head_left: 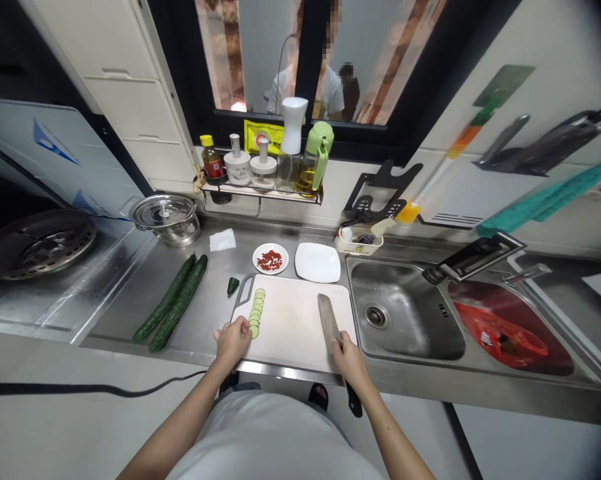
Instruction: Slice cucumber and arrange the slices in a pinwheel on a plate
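My right hand (349,360) is wrapped round a kitchen knife (329,320), whose blade lies over the right side of the white cutting board (295,333). Its black handle sticks out below, past the counter's front edge. Along the board's left side runs an overlapping row of thin cucumber slices (257,308). At the near end of that row, my left hand (233,339) has its thumb and fingers pinched at the last slice. A cut-off cucumber end (233,287) lies just left of the board. Two whole cucumbers (177,303) rest side by side farther left.
Behind the board stand a small plate of chopped red pieces (270,259) and a white square plate (317,262). A steel pot (167,219) and a folded paper towel (223,240) are at the back left. A sink (400,300) adjoins the board's right side.
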Motion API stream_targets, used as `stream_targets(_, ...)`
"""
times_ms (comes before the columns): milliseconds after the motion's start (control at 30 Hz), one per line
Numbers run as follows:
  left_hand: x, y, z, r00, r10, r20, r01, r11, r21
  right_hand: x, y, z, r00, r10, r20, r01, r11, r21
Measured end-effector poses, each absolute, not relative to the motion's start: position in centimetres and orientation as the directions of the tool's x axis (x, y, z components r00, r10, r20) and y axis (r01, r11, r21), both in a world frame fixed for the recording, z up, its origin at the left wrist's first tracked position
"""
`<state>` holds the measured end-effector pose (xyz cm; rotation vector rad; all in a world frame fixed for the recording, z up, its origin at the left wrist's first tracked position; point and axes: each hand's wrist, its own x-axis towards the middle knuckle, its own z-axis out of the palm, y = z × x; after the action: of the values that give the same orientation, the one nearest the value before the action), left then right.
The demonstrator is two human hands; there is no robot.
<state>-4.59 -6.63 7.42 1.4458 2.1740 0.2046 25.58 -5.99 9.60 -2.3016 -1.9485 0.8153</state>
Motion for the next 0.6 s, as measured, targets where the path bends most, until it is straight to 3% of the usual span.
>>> stream_targets(133,-4.6,-6.9,7.2,-0.295,0.905,-0.306,0.828,0.402,0.391,27.4,-5.0,8.7,0.181,0.932,-0.313,0.835,-0.314,-0.452)
stream_targets(300,-4.5,-6.9,7.4,-0.318,0.913,-0.256,0.812,0.402,0.424,28.8,-4.0,7.5,0.223,0.941,-0.253,0.812,-0.323,-0.486)
stream_targets(600,-1.5,-4.4,8.7,-0.205,0.973,-0.102,0.778,0.226,0.587,29.3,-3.2,7.5,0.275,0.924,-0.264,0.880,-0.353,-0.318)
